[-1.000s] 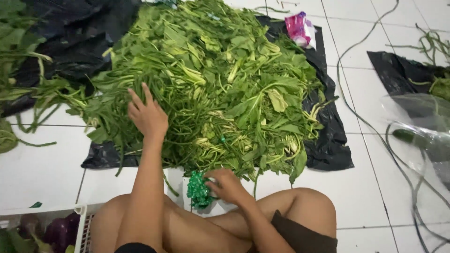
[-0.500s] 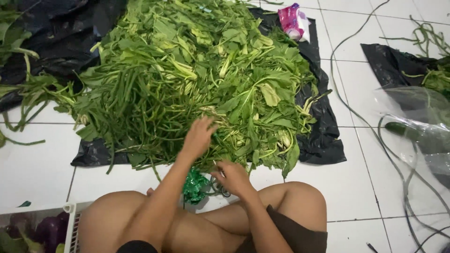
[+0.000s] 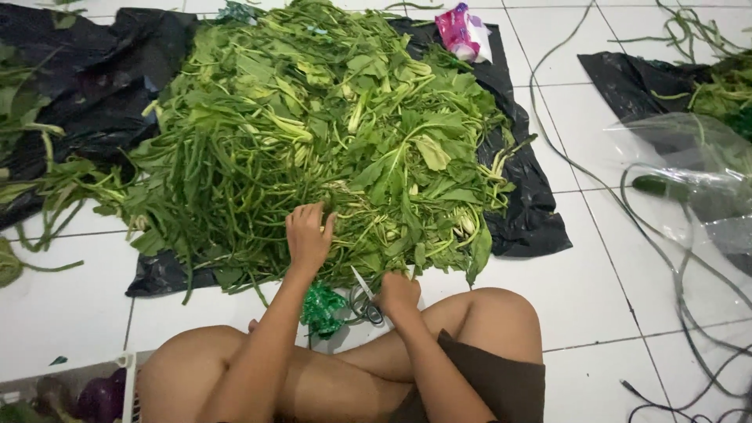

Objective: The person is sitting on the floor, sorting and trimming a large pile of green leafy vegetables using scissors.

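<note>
A big heap of leafy green vegetables (image 3: 313, 133) lies on a black plastic sheet (image 3: 533, 211) spread over the white tiled floor. My left hand (image 3: 308, 235) rests palm down on the near edge of the heap, fingers slightly apart among the stems. Close to my crossed legs, my right hand (image 3: 398, 296) is closed around the handles of small scissors (image 3: 365, 296), whose blades point up toward the greens. A bundle of green shiny ribbon (image 3: 323, 307) lies on the floor just left of the scissors.
A pink and white packet (image 3: 464, 33) sits at the sheet's far right corner. A dark cable (image 3: 674, 258) snakes across the tiles on the right, by a clear plastic bag (image 3: 689, 172) and another black sheet (image 3: 634, 78). A white crate (image 3: 125, 368) sits at bottom left.
My left hand slid from the left side of the heap to its near edge, close to my right hand. The right hand stayed by the green ribbon, now with scissors showing.
</note>
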